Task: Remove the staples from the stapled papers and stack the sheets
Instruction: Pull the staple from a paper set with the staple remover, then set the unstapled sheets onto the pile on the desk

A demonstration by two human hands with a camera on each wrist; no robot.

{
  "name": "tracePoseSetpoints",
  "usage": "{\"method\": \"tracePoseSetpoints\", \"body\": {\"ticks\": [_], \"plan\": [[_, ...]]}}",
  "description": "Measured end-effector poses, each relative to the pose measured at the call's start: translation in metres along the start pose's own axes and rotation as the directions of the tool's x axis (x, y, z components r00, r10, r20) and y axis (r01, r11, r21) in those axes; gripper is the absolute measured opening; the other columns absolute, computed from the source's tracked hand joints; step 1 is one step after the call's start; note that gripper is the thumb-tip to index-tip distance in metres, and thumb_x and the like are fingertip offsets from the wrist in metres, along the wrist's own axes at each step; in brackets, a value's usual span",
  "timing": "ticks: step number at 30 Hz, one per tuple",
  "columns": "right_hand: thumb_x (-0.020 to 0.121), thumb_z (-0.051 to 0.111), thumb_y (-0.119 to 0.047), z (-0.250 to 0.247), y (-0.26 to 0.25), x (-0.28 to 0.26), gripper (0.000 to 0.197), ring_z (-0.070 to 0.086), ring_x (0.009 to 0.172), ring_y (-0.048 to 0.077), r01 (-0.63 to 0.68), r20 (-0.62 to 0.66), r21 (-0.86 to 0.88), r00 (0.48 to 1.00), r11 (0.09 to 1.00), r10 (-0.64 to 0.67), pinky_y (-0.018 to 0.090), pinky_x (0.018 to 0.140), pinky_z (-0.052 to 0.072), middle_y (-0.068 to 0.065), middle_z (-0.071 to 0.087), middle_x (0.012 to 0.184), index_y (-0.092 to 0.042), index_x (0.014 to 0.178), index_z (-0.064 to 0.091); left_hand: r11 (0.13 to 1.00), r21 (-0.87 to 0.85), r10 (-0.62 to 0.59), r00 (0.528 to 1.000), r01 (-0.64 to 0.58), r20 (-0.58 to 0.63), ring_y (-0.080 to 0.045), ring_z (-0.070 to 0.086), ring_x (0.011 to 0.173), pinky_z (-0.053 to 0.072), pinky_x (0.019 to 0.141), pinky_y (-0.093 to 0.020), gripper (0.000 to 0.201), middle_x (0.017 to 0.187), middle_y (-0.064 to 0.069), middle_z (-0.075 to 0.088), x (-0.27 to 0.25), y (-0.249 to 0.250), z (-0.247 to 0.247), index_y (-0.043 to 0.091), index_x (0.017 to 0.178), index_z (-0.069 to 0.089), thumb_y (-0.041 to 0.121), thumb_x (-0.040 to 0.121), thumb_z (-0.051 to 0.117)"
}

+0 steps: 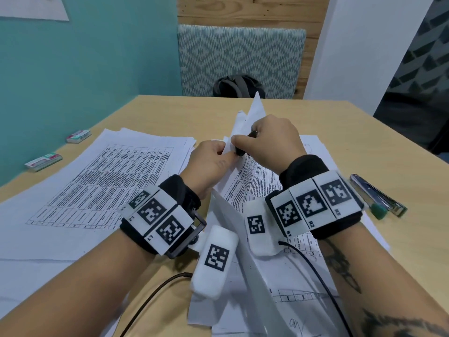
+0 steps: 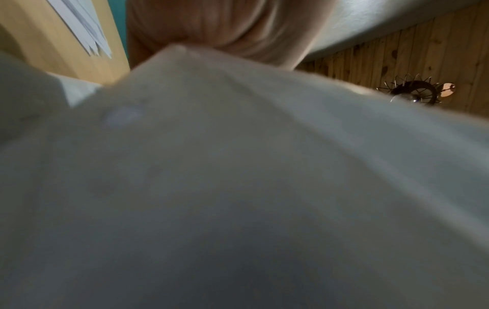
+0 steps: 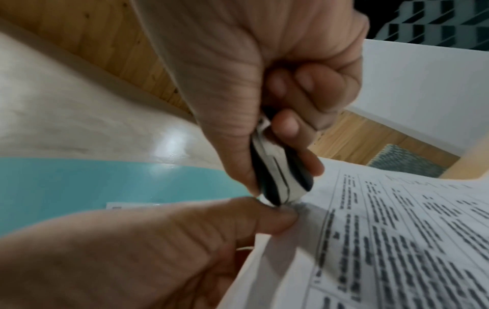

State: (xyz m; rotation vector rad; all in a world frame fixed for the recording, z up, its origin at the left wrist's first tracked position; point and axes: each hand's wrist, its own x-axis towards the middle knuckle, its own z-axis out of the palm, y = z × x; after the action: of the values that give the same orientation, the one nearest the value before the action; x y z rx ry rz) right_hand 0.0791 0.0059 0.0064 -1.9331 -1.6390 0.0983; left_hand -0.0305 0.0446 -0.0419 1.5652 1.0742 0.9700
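A light wooden table (image 1: 328, 132) carries everything. A broad spread of printed sheets (image 1: 102, 176) lies flat on it. Left of the sheets, near the table's edge, lie two small staple boxes (image 1: 43, 162) (image 1: 79, 135), one nearer, one farther. Right of the sheets lies a metal stapler (image 1: 379, 196) with a green tip. More loose sheets (image 1: 279, 300) lie nearest the person, just right of the printed sheets

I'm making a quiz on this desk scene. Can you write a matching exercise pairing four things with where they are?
Things:
1. staple remover
2. stapled papers
3. stapler
4. staple boxes

Places:
A. on the table, far left
B. pinched at the corner by the left hand
C. held in the right hand
D. on the table, right of the right wrist

Pairs: 1-C, 2-B, 3-D, 4-A
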Motion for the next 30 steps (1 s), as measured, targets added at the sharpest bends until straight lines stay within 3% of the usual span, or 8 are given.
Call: {"method": "tracePoseSetpoints", "body": {"ticks": [9,11,15,17,19,23,26,30], "plan": [[0.085,0.056,-0.027,-0.005,-0.017,-0.008,0.046,0.034,0.067,0.026,0.11,-0.076,-0.266,0.988,0.958,-0.135,0.027,0.045,0.012,0.001,0.027,0.057,-0.014,0.055,0.023,0.995,0.04,-0.093,0.995,0.095,-0.045,-0.022,0.047,0.071,0.033,0.068,-0.034,0.02,0.075,-0.014,0.052,0.004,-0.001,-0.004,0.008,0.074,0.06,0.026,0.068,0.057],[0.084,0.057,-0.027,-0.008,-0.011,-0.005,0.044,0.035,0.061,0.025,0.022,-0.1,-0.2,0.994,0.979,-0.043,0.026,0.045,0.015,0.002,0.031,0.056,-0.012,0.053,0.03,0.992,0.049,-0.117,0.993,0.119,-0.027,-0.022,0.049,0.072,0.035,0.068,-0.034,0.034,0.078,-0.013,0.053,0.005,-0.002,-0.009,0.001,0.085,0.064,0.027,0.065,0.059],[0.079,0.061,-0.023,-0.018,0.018,0.004,0.028,0.057,0.058,0.018,-0.139,0.019,0.216,0.99,0.966,0.138,0.023,0.052,0.038,0.008,0.066,0.063,-0.004,0.06,0.068,0.985,0.022,-0.175,0.977,0.174,0.124,-0.024,0.058,0.071,0.043,0.064,-0.029,0.018,0.089,-0.017,0.061,-0.003,0.005,-0.016,0.002,0.101,0.06,0.014,0.087,0.06],[0.083,0.062,-0.024,-0.025,0.028,0.002,0.032,0.05,0.037,0.0,-0.219,0.118,0.405,0.975,0.888,0.187,0.012,0.041,0.036,0.001,0.062,0.051,-0.006,0.057,0.066,0.978,0.054,-0.207,0.945,0.2,0.255,-0.016,0.066,0.065,0.05,0.056,-0.022,0.012,0.087,-0.006,0.069,-0.014,0.008,-0.02,0.012,0.098,0.062,0.011,0.087,0.061],[0.085,0.064,-0.028,-0.029,0.034,-0.001,0.033,0.038,0.024,-0.002,-0.274,0.192,0.42,0.959,0.865,0.211,0.008,0.03,0.026,0.0,0.057,0.05,-0.004,0.063,0.067,0.968,0.14,-0.245,0.909,0.209,0.338,-0.012,0.068,0.07,0.052,0.058,-0.022,0.022,0.088,0.002,0.072,-0.026,0.008,-0.024,0.023,0.1,0.06,0.012,0.082,0.067],[0.08,0.069,-0.037,-0.032,0.039,0.005,0.044,0.051,0.047,0.009,-0.27,0.235,0.207,0.947,0.94,0.22,0.02,0.047,0.034,0.005,0.061,0.063,-0.015,0.042,0.063,0.938,0.186,-0.339,0.89,0.293,0.305,-0.026,0.062,0.079,0.048,0.062,-0.028,0.042,0.108,-0.017,0.066,-0.041,0.006,-0.031,0.015,0.118,0.048,0.001,0.082,0.063],[0.078,0.071,-0.037,-0.037,0.033,-0.002,0.041,0.047,0.055,0.02,-0.208,0.259,-0.096,0.939,0.973,0.226,0.026,0.05,0.034,0.004,0.054,0.059,-0.009,0.053,0.058,0.953,0.188,-0.277,0.934,0.237,0.227,-0.023,0.06,0.065,0.05,0.05,-0.024,0.035,0.089,-0.014,0.064,-0.047,0.012,-0.037,0.009,0.108,0.048,-0.007,0.081,0.062],[0.08,0.069,-0.038,-0.054,0.038,-0.012,0.05,0.039,0.048,0.02,-0.162,0.241,-0.321,0.939,0.933,0.245,0.026,0.046,0.028,0.002,0.042,0.053,-0.013,0.044,0.043,0.953,0.295,-0.103,0.988,0.066,0.113,-0.026,0.063,0.065,0.054,0.057,-0.033,0.024,0.085,-0.013,0.066,-0.045,0.037,-0.051,0.011,0.094,0.054,-0.003,0.078,0.067]]}}
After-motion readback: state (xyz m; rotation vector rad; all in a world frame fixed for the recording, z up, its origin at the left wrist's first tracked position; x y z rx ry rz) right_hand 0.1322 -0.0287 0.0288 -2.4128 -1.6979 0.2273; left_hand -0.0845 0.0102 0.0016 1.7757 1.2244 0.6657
